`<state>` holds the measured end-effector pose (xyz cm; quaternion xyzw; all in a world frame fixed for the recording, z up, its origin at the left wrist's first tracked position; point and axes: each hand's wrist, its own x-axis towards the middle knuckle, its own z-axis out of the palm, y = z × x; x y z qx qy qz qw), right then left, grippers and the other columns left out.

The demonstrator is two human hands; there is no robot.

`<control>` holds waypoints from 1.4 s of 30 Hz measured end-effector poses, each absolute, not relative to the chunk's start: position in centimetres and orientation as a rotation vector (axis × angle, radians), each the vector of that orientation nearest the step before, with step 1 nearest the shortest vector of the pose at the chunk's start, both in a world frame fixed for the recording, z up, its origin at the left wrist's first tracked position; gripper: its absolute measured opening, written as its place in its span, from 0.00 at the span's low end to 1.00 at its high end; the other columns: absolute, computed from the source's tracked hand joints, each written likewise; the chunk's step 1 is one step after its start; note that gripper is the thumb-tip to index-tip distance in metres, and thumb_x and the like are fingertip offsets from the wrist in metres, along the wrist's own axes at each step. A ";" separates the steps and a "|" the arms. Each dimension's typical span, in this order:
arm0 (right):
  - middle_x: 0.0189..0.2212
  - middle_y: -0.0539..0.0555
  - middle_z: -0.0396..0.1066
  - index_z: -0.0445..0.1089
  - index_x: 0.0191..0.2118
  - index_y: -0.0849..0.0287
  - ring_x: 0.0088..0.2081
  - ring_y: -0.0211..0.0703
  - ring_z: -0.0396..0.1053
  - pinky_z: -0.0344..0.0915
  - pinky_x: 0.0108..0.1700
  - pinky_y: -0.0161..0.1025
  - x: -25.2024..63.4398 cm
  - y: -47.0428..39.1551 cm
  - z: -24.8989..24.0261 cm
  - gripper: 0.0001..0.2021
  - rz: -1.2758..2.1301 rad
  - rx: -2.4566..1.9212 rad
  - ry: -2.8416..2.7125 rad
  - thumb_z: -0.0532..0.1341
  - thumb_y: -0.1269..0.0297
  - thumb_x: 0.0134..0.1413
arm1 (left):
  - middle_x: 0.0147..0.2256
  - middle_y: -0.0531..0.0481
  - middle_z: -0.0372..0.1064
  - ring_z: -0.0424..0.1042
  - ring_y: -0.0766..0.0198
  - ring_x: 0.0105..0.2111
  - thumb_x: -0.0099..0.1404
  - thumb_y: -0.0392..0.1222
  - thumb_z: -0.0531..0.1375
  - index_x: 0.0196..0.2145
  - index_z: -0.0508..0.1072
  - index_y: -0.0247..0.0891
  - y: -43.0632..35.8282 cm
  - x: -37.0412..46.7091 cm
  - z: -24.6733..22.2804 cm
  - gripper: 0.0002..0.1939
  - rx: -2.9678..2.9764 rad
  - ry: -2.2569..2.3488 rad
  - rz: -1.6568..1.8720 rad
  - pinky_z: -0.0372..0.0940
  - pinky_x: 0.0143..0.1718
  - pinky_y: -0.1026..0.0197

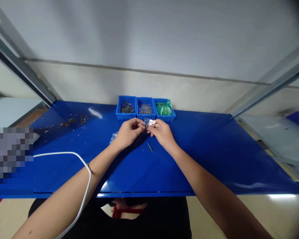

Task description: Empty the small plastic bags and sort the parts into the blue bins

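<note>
Both hands meet over the blue table, just in front of three blue bins. A small clear plastic bag [147, 121] with thin metal pieces in it is between them. My left hand [131, 132] pinches its left side, fingers closed. My right hand [161, 131] grips the right side, where a shiny silvery part shows. On the table below the hands lies one slim dark metal piece with a brass-coloured end [150, 147]. More clear bags [113, 138] lie partly hidden behind my left wrist.
The left bin [126, 116] holds dark metal pieces, the middle bin [147, 116] clear bags, the right bin [166, 118] green packets. Brown debris [71, 122] lies at the back left. A white cable [87, 166] crosses my left forearm. Metal posts flank the table.
</note>
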<state>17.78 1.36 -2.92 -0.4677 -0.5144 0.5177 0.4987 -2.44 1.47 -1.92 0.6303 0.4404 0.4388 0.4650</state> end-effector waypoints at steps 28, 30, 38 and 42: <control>0.29 0.50 0.80 0.79 0.37 0.54 0.30 0.44 0.78 0.69 0.31 0.38 17.8 0.7 -3.8 0.13 1.154 -1.086 -1.462 0.72 0.49 0.63 | 0.22 0.59 0.70 0.71 0.63 0.24 0.52 0.32 0.72 0.36 0.81 0.41 0.4 -1.6 -0.6 0.13 1.280 1.109 1.120 0.67 0.32 0.59; 0.28 0.51 0.80 0.79 0.37 0.54 0.30 0.44 0.78 0.69 0.32 0.38 17.8 0.7 -3.8 0.13 1.148 -1.091 -1.462 0.73 0.49 0.63 | 0.22 0.59 0.71 0.71 0.63 0.23 0.51 0.32 0.71 0.37 0.81 0.41 0.5 -1.6 -0.6 0.14 1.273 1.117 1.110 0.67 0.31 0.59; 0.24 0.49 0.76 0.79 0.35 0.54 0.25 0.42 0.72 0.67 0.29 0.37 18.0 1.0 -3.2 0.15 1.166 -1.150 -1.381 0.75 0.48 0.58 | 0.25 0.55 0.75 0.75 0.60 0.26 0.58 0.36 0.71 0.38 0.80 0.42 0.3 -1.4 -0.4 0.10 1.294 1.143 1.092 0.71 0.33 0.57; 0.17 0.44 0.68 0.80 0.35 0.53 0.19 0.39 0.65 0.61 0.24 0.37 18.2 1.1 -2.8 0.15 1.194 -1.158 -1.358 0.75 0.46 0.55 | 0.28 0.52 0.77 0.72 0.63 0.26 0.64 0.41 0.69 0.38 0.81 0.40 0.2 -1.6 -0.2 0.05 1.366 1.152 1.083 0.67 0.30 0.60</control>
